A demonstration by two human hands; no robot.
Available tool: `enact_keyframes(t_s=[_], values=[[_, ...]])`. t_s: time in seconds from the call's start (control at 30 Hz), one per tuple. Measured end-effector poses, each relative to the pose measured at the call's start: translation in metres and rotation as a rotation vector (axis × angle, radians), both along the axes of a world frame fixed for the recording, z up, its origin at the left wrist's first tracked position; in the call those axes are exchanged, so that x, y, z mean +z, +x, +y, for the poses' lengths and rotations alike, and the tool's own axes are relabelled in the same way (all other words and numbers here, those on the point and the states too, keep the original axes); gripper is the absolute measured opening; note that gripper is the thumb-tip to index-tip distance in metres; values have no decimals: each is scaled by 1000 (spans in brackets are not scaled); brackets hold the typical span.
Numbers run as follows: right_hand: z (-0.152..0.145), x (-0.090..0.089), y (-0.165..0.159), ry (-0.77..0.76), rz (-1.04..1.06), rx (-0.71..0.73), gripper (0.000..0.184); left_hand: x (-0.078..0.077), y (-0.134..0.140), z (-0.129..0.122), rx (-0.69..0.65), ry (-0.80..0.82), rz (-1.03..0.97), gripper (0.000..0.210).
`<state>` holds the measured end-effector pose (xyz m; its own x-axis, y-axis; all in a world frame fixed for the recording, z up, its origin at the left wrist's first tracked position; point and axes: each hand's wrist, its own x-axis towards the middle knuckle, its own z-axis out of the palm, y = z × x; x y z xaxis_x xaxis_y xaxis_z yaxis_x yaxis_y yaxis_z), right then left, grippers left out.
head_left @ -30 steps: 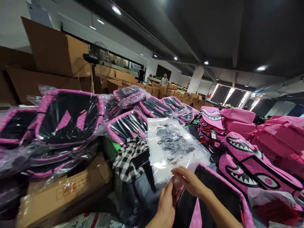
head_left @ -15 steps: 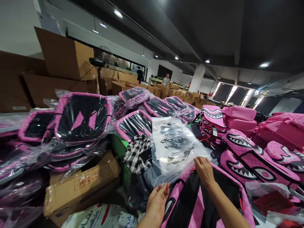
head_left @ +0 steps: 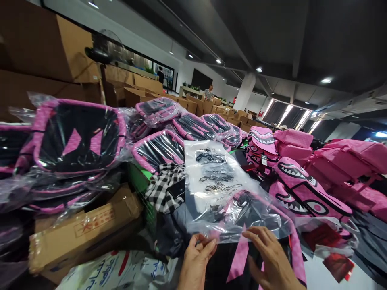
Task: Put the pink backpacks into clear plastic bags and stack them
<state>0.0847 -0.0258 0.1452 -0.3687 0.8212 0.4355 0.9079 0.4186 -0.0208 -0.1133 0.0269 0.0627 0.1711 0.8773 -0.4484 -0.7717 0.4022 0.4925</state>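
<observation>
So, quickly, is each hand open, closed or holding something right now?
Left hand: closed, apparently pinching the near edge of the clear plastic bag.
Right hand: open, thumb apart from fingers, fingertips at the bag's edge.

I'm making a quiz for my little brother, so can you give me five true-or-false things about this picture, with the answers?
1. The red-printed carton is left of the checked cloth. True.
2. The fan is at the far right. False: the fan is at the upper left.
3. The clear bag lies over part of the backpack. True.
4. The left hand is on the checked cloth. False: the left hand is at the clear bag's near edge.
5. A pink bag on the right has teeth on it. True.
</observation>
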Motion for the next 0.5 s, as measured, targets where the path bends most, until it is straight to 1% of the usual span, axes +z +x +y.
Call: enact_keyframes(t_s=[0.07, 0.17, 0.27, 0.33, 0.4, 0.43, 0.5], values=[[5, -16, -30, -114, 186, -22, 34, 0, -6, -5, 58, 63, 76, 59], [22, -36, -65, -233, 415, -55, 15, 5, -16, -8, 150, 194, 199, 63], [36, -43, -84, -289, 532, -44, 13, 11, -30, -4, 260, 249, 290, 62], [41, -44, -91, -272, 497, -36, 13, 13, -40, -1, 328, 252, 294, 58], [46, -47, -97, -169, 364, -21, 21, 15, -49, 3, 370, 198, 238, 48], [48, -51, -101, -89, 272, -3, 25, 15, -52, 5, 380, 134, 191, 40], [54, -61, -107, 72, 89, 42, 26, 14, -55, 9, 364, -51, 80, 25]])
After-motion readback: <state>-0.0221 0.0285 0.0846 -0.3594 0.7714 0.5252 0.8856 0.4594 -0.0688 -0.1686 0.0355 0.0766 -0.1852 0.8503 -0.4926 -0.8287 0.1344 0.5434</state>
